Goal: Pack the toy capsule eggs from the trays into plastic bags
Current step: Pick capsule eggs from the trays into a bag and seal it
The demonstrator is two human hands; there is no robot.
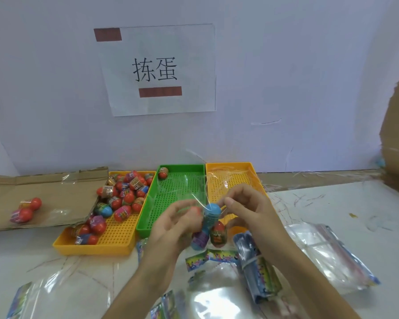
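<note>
My left hand (171, 224) and my right hand (247, 203) hold a clear plastic bag (200, 196) between them above the table. Several capsule eggs sit inside it, a blue one (211, 211) on top and a red one (218, 231) below. Both hands pinch the bag's upper edge. The left yellow tray (115, 240) holds several red and blue eggs (124, 194). In the green tray (171, 203) a single egg (163, 173) lies at its far corner. The right yellow tray (230, 176) shows only clear film.
A filled bag of eggs (24, 210) lies on flattened cardboard (44, 194) at the left. Stacks of empty printed bags (258, 268) cover the table near me and to the right (327, 252). A cardboard box edge (396, 134) rises at the far right.
</note>
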